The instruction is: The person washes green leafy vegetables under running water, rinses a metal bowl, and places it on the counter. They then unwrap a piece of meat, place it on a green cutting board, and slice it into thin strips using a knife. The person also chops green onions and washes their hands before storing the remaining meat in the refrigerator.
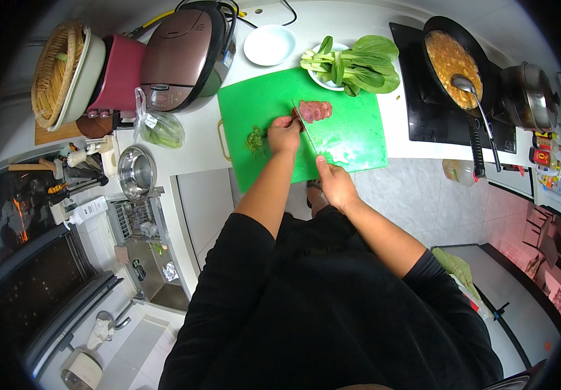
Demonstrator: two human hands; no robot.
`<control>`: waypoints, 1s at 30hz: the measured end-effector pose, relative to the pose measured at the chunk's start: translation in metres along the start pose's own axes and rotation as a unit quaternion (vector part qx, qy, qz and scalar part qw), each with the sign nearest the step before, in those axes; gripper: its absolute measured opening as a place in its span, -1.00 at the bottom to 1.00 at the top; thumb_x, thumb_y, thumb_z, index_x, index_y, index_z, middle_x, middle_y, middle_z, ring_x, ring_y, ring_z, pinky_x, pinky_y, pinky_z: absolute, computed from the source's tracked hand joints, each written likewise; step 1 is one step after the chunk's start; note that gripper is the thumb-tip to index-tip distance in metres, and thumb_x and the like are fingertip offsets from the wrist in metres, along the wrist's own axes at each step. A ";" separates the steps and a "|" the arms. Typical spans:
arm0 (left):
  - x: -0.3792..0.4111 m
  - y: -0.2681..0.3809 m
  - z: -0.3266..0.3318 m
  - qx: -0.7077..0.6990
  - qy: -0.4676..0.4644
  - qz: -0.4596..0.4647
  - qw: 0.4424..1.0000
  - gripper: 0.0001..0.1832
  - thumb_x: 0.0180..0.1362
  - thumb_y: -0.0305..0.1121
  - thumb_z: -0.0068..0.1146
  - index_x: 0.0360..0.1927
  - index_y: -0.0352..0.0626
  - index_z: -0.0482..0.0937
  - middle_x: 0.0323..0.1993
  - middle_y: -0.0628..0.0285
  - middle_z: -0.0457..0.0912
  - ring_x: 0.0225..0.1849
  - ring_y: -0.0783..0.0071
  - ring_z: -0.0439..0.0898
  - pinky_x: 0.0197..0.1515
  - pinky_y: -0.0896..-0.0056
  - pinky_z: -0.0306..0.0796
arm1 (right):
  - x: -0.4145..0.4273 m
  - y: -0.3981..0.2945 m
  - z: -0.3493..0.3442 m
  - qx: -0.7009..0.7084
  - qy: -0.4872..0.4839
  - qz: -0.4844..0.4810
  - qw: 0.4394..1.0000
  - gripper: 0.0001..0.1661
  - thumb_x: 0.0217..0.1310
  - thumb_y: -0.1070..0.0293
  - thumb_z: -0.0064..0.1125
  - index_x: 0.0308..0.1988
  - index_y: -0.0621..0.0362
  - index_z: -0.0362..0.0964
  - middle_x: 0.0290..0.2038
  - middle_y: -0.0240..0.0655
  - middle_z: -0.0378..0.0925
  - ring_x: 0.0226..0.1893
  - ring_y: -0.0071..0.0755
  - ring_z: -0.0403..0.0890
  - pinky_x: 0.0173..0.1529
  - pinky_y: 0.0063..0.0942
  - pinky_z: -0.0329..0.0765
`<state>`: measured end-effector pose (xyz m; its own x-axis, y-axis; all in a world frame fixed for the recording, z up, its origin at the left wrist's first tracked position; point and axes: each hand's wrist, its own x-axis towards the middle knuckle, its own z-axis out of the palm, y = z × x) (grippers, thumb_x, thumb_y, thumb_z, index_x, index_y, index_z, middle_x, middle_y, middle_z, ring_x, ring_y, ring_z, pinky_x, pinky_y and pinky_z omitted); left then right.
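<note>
On the green cutting board [358, 136] my left hand [284, 134] holds the uncut piece of a reddish meat, perhaps sausage, mostly hidden by the fingers. My right hand [336, 183] grips the handle of a kitchen knife [308, 132], whose blade stands between the held piece and a row of cut slices [316, 111]. Chopped green herbs [255, 140] lie left of my left hand. Leafy bok choy [370, 63] rests across a white bowl [315, 75] at the board's far edge.
An empty white plate [269, 45] stands behind the board, near a rice cooker [180, 53]. At left are a bagged green vegetable [163, 130], a steel bowl [136, 173] and the sink [166, 287]. On the cooktop [419, 112], a wok [477, 58] holds food and a ladle [464, 84], beside a steel pot [529, 97].
</note>
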<state>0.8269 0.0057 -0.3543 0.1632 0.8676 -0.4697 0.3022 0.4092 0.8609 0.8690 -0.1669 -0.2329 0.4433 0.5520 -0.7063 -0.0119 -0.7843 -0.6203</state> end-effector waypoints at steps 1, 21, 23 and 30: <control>0.001 -0.002 0.000 0.000 -0.002 0.001 1.000 -0.74 0.10 -0.38 0.42 -0.23 -0.36 0.68 -0.30 0.10 0.78 -0.32 0.40 0.73 -0.16 0.38 0.58 | 0.000 0.001 0.002 0.013 -0.004 0.010 1.000 -0.04 0.52 -0.36 -0.34 -0.21 0.42 0.58 -0.18 0.31 0.63 -0.02 0.32 0.63 0.12 -0.06 0.48; 0.012 -0.015 0.001 -0.029 -0.016 0.003 0.999 -0.78 0.14 -0.42 0.41 -0.21 -0.35 0.69 -0.34 0.16 0.77 -0.36 0.44 0.71 -0.22 0.41 0.58 | 0.002 -0.026 -0.003 0.142 -0.058 0.060 0.986 -0.15 0.55 -0.33 -0.32 -0.40 0.28 0.39 -0.71 -0.30 0.28 -0.84 -0.33 0.28 -0.70 -0.27 0.29; 0.014 -0.017 0.003 -0.022 -0.011 0.002 1.000 -0.79 0.14 -0.42 0.42 -0.23 -0.35 0.69 -0.35 0.16 0.77 -0.36 0.45 0.71 -0.23 0.41 0.57 | 0.005 -0.029 -0.007 0.149 -0.077 0.071 0.983 -0.16 0.55 -0.33 -0.32 -0.41 0.26 0.38 -0.72 -0.32 0.27 -0.84 -0.34 0.27 -0.70 -0.28 0.28; 0.012 -0.007 0.003 -0.014 0.002 -0.022 1.000 -0.75 0.11 -0.40 0.45 -0.23 -0.35 0.68 -0.34 0.15 0.77 -0.35 0.45 0.71 -0.23 0.40 0.58 | 0.010 -0.038 -0.016 0.151 -0.104 0.103 0.978 -0.17 0.54 -0.34 -0.31 -0.39 0.25 0.37 -0.71 -0.33 0.25 -0.84 -0.35 0.26 -0.71 -0.30 0.25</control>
<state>0.8294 0.0125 -0.3666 0.1460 0.8498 -0.5065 0.2834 0.4546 0.8444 0.8882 -0.1363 -0.2114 0.2117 0.4618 -0.8614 -0.3592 -0.7829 -0.5080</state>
